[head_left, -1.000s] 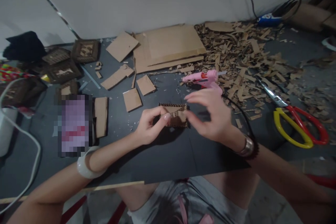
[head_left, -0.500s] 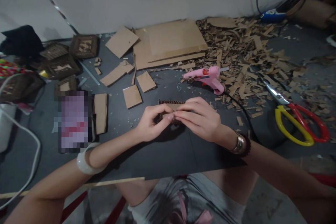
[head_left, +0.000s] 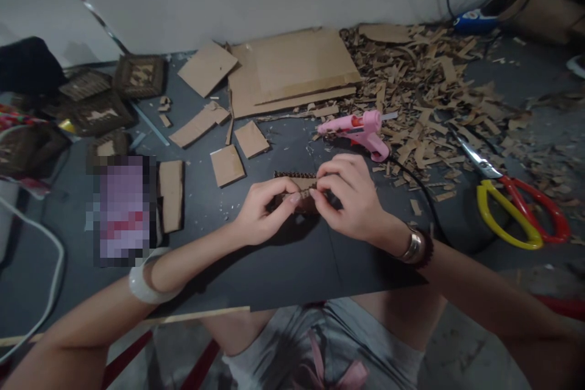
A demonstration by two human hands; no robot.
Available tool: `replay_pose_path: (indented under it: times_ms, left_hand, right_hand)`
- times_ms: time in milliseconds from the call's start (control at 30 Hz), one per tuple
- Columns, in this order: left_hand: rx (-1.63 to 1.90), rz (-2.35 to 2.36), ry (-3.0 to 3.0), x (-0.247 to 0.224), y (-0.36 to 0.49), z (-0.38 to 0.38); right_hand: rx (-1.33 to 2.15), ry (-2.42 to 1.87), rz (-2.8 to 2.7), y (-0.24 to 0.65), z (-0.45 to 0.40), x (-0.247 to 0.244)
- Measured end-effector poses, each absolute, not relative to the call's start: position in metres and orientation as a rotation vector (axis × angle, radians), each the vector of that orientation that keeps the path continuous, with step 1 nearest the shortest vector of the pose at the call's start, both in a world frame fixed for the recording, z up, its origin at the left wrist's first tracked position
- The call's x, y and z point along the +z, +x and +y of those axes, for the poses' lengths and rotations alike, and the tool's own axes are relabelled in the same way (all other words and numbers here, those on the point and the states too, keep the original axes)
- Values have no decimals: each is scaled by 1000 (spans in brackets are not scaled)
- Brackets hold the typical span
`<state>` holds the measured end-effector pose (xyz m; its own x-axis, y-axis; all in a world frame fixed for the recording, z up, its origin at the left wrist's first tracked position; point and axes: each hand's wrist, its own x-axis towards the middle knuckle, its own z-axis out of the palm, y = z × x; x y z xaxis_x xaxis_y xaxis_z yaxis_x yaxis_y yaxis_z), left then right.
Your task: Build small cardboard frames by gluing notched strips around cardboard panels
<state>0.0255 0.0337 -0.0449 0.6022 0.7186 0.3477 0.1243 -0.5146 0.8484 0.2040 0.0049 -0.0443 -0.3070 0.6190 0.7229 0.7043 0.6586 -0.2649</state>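
A small corrugated cardboard piece with a ridged, exposed edge sits low over the black board. My left hand pinches its left end between thumb and fingers. My right hand grips its right end with curled fingers, and both hands hide much of it. A pink hot glue gun lies on its side just above my right hand, not touching it. Its black cord curves away to the right.
Cut cardboard squares and strips lie left of my hands. Large cardboard sheets and a heap of scraps fill the back. Yellow-and-red scissors lie right. Woven cardboard pieces sit back left.
My right hand has come from spread fingers above the cardboard piece to gripping its right end. My left hand still pinches the left end. The whole view has drifted slightly.
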Motion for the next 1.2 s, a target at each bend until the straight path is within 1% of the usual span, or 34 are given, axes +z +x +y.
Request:
replay_pose_path:
  times_ms: [267, 500, 600, 733, 800, 1200]
  left_hand:
    - [903, 711, 1850, -44, 26, 34]
    - [954, 686, 1788, -47, 24, 35]
    - [957, 667, 1801, -46, 24, 35]
    - [950, 644, 1843, -44, 25, 35]
    - [943, 615, 1870, -44, 25, 35]
    - [843, 626, 1965, -43, 26, 35]
  right_hand:
    - [-432, -1193, -1897, 211, 7, -41]
    - [-535, -1332, -1795, 226, 16, -37]
    - [-461, -1249, -1835, 225, 15, -35]
    - [-208, -943, -2048, 214, 7, -38]
    - [-138, -865, -2108, 210, 3, -41]
    - [54, -794, -2084, 203, 2, -45]
